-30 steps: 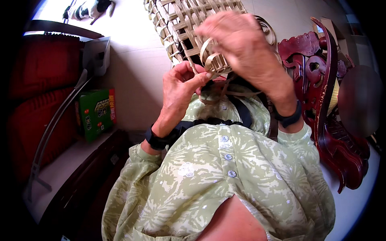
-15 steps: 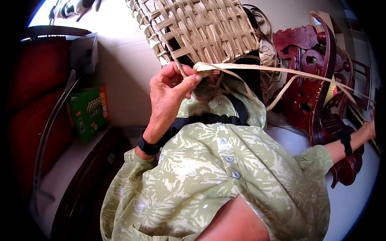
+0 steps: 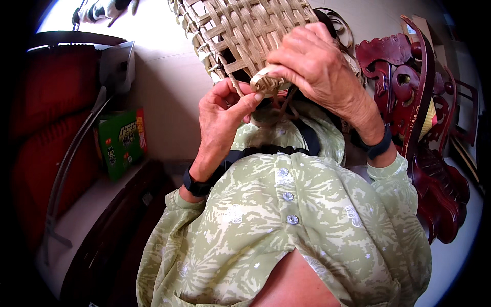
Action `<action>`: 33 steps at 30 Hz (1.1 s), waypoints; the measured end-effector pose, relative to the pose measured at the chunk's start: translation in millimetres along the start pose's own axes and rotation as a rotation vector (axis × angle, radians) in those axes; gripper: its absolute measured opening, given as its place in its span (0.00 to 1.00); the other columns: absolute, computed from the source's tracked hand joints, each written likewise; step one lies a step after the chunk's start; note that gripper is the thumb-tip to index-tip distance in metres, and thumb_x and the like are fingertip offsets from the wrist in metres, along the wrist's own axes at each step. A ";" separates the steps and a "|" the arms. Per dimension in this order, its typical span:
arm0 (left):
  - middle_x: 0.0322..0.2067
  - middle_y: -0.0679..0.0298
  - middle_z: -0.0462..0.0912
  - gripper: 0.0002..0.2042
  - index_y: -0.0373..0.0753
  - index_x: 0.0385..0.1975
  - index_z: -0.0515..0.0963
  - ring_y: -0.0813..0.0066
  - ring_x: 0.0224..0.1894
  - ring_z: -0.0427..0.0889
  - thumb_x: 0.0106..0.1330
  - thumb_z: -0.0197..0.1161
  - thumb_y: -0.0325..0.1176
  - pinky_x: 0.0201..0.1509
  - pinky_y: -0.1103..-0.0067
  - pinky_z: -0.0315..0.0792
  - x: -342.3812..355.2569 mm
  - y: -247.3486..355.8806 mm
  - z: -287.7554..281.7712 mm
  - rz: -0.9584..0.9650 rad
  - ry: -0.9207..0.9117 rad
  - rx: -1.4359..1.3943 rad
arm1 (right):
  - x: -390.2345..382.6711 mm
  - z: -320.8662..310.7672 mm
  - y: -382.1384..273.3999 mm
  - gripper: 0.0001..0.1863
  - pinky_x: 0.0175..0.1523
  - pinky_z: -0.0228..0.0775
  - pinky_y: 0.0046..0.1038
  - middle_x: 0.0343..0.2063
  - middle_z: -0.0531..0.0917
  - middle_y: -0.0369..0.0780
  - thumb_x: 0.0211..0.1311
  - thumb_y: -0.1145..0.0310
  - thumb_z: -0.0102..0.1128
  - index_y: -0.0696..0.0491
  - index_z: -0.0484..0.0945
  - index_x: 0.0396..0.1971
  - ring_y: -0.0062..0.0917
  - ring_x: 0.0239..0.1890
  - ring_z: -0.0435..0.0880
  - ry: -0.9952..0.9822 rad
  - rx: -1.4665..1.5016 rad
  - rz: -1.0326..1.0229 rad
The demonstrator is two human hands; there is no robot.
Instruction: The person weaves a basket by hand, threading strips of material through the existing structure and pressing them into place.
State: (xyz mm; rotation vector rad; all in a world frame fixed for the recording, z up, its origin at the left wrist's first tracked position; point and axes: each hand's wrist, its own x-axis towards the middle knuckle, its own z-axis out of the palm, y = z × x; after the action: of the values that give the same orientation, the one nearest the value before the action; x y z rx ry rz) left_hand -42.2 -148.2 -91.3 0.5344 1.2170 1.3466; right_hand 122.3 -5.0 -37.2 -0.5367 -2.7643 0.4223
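A woven basket [image 3: 245,33] of tan flat strips lies at top centre, its left side wrapped with bindings. My left hand [image 3: 220,115] is closed at its lower edge, pinching a pale strip [image 3: 263,77] beside a thin wrapped rod [image 3: 234,84]. My right hand [image 3: 327,79] is on the right of that, fingers curled over the looped strip with thumb pressed onto it. Loose strip ends hang below, partly hidden behind my hands. My lap in green patterned cloth is underneath.
Red cushions [image 3: 59,92], a curved metal bar [image 3: 66,169] and a green box [image 3: 120,146] are at left. Carved dark-red wooden furniture [image 3: 419,102] stands at right, with coiled strips [image 3: 345,30] near it. A black-and-white animal [image 3: 102,10] lies on the floor, top left.
Half a second ago my right hand was far right with long strips drawn out; now it is back at the basket, with the strip looped small. My left hand stays at the edge.
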 end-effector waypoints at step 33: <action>0.26 0.68 0.80 0.05 0.35 0.32 0.79 0.87 0.25 0.74 0.60 0.68 0.24 0.25 0.88 0.67 1.8 10.0 -0.8 -0.037 0.019 0.043 | -9.8 4.8 -7.1 0.08 0.44 0.68 0.34 0.26 0.80 0.40 0.51 0.64 0.66 0.52 0.80 0.26 0.35 0.33 0.81 -0.026 0.353 0.181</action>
State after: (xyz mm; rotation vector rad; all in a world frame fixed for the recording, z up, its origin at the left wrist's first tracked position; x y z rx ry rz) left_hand -47.7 -144.5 -83.5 0.5279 1.2677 1.2990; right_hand 127.1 -16.3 -41.4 -0.6938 -2.5870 0.9411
